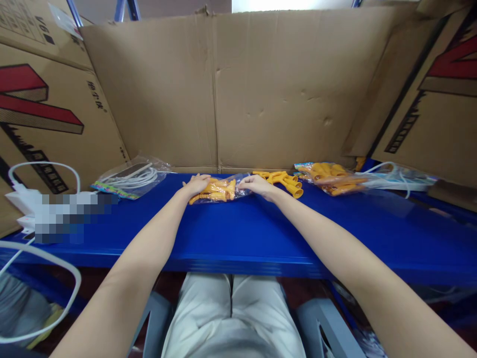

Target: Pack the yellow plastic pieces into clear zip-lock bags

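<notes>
A clear plastic bag with orange plastic pieces (219,191) lies on the blue table (238,233), in front of the cardboard wall. My left hand (197,184) rests on the bag's left end, its fingers apart and pointing right. At the bag's right end, my right hand (259,185) pinches the clear film between its fingertips. Just beyond my right hand lie several loose orange pieces (285,182) with round, hollow ends.
Farther right are another bag of orange pieces (330,176) and a packet with a white cable (395,181). On the left lie a bagged white cable (136,178) and a white plug device (28,204). Cardboard boxes (55,114) enclose the table's back and sides.
</notes>
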Demonstrator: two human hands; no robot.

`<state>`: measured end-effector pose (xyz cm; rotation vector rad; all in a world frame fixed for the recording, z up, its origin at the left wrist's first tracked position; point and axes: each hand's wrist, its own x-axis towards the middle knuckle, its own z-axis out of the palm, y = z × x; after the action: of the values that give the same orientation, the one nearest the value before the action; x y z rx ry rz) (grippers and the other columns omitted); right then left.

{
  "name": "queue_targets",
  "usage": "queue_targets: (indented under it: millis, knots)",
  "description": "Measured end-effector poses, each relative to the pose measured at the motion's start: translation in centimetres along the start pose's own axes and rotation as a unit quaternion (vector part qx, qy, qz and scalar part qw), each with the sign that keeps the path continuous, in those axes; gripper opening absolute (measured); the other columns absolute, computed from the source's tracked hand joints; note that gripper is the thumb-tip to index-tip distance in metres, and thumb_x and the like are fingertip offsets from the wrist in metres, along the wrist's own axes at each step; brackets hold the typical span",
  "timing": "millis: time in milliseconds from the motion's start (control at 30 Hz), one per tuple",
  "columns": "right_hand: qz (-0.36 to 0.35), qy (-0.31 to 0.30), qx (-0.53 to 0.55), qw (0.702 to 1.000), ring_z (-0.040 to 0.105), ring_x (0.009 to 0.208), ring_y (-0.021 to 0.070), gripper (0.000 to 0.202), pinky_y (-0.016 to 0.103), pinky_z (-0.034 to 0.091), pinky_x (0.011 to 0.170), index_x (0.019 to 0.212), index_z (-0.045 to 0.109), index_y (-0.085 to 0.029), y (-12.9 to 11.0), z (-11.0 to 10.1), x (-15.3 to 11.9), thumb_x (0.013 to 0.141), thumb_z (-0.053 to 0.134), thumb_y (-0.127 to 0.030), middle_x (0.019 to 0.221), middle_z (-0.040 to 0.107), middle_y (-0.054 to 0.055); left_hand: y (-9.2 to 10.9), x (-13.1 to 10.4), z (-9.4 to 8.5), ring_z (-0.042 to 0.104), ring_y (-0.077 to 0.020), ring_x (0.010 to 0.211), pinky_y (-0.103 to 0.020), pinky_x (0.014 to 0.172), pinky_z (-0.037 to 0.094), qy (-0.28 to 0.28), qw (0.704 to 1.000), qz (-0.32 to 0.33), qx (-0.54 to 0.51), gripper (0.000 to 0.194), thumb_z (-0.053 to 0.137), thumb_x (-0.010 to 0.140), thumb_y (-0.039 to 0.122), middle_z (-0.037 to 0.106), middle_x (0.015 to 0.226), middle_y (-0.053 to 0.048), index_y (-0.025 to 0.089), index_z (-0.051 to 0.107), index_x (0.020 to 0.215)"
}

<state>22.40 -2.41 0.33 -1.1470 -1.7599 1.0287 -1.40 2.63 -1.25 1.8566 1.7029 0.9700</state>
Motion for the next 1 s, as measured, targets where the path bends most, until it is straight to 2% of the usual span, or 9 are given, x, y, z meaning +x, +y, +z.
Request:
queue_targets:
  millis: [167, 267, 367, 467, 567, 633, 767, 867, 1000]
  knots:
    - [-0.019, 0.099, -0.147, 0.984, 0.055, 0.066, 0.0122, 0.013, 0.024, 0.041, 0.066, 0.061, 0.06, -0.015, 0.6, -0.5, 0.4, 0.073, 0.063, -0.017, 0.064, 0.06, 0.0, 1.7, -1.0, -0.8, 0.035, -0.0353, 0.131, -0.062, 0.107, 0.003, 0.036, 0.983, -0.019, 0.177, 0.038, 0.038, 0.087, 0.049, 0.061, 0.124, -0.012, 0.023, 0.065, 0.095]
    - [-0.033, 0.177, -0.296, 0.938, 0.058, 0.09, 0.0207, 0.009, 0.032, 0.041, 0.083, 0.067, 0.061, -0.017, 0.7, -0.9, 0.3, 0.076, 0.061, -0.016, 0.086, 0.064, 0.007, 2.6, -1.4, -1.4, 0.053, -0.0352, 0.115, -0.055, 0.106, 0.021, 0.053, 0.969, -0.017, 0.239, 0.04, 0.039, 0.085, 0.049, 0.068, 0.108, -0.015, 0.02, 0.066, 0.091]
    - [-0.025, 0.231, -0.366, 0.901, 0.056, 0.103, 0.0253, 0.006, 0.036, 0.04, 0.089, 0.074, 0.059, -0.017, 0.8, -1.4, 0.2, 0.079, 0.058, -0.016, 0.097, 0.062, 0.013, 3.0, -1.6, -1.9, 0.058, -0.0357, 0.108, -0.044, 0.094, 0.041, 0.077, 0.961, -0.01, 0.265, 0.033, 0.048, 0.08, 0.044, 0.069, 0.102, -0.017, 0.018, 0.069, 0.083]
    - [0.019, 0.229, -0.311, 0.922, 0.059, 0.097, 0.0244, 0.008, 0.033, 0.043, 0.085, 0.076, 0.056, -0.018, 1.6, -1.5, 0.7, 0.082, 0.058, -0.023, 0.087, 0.063, 0.012, 3.3, -1.7, -2.1, 0.063, -0.0353, 0.099, -0.04, 0.085, 0.047, 0.059, 0.972, -0.032, 0.224, 0.028, 0.054, 0.076, 0.042, 0.071, 0.08, -0.016, 0.018, 0.068, 0.072]
    - [0.042, 0.211, -0.166, 0.962, 0.062, 0.082, 0.0188, 0.013, 0.028, 0.047, 0.076, 0.086, 0.055, -0.017, 2.6, -1.2, 1.7, 0.08, 0.063, -0.024, 0.077, 0.064, 0.006, 3.8, -2.2, -1.9, 0.068, -0.0342, 0.079, -0.041, 0.073, 0.05, -0.047, 0.99, -0.113, 0.068, 0.028, 0.059, 0.075, 0.042, 0.066, 0.057, -0.014, 0.016, 0.066, 0.07]
    - [0.062, 0.205, -0.072, 0.974, 0.062, 0.07, 0.0148, 0.023, 0.025, 0.048, 0.068, 0.099, 0.053, -0.016, 3.0, -1.0, 2.1, 0.08, 0.063, -0.022, 0.074, 0.063, 0.003, 4.2, -2.6, -1.7, 0.069, -0.0308, 0.068, -0.039, 0.067, 0.051, -0.128, 0.979, -0.156, -0.02, 0.03, 0.062, 0.075, 0.044, 0.064, 0.051, -0.012, 0.015, 0.066, 0.071]
    - [0.117, 0.176, 0.042, 0.977, 0.056, 0.055, 0.0096, 0.036, 0.02, 0.047, 0.057, 0.118, 0.045, -0.011, 2.8, -1.0, 1.9, 0.085, 0.057, -0.017, 0.066, 0.06, 0.0, 4.3, -3.0, -1.7, 0.06, -0.02, 0.045, -0.031, 0.056, 0.049, -0.209, 0.963, -0.162, -0.043, 0.036, 0.056, 0.08, 0.047, 0.056, 0.039, -0.007, 0.015, 0.066, 0.067]
    - [0.131, 0.162, 0.101, 0.973, 0.054, 0.05, 0.0076, 0.034, 0.018, 0.046, 0.053, 0.119, 0.044, -0.009, 2.5, -1.2, 1.6, 0.086, 0.054, -0.013, 0.061, 0.059, -0.001, 3.7, -2.5, -1.4, 0.053, -0.0161, 0.038, -0.029, 0.051, 0.045, -0.186, 0.971, -0.147, -0.024, 0.038, 0.053, 0.082, 0.046, 0.054, 0.038, -0.006, 0.016, 0.066, 0.063]
    - [0.133, 0.169, 0.127, 0.968, 0.054, 0.047, 0.0077, 0.031, 0.018, 0.046, 0.052, 0.114, 0.047, -0.008, 2.4, -1.1, 1.6, 0.085, 0.056, -0.01, 0.057, 0.059, -0.001, 2.5, -1.7, -0.2, 0.06, -0.0189, 0.05, -0.028, 0.051, 0.043, -0.052, 0.994, -0.096, 0.022, 0.03, 0.056, 0.08, 0.041, 0.064, 0.055, -0.008, 0.016, 0.065, 0.067]
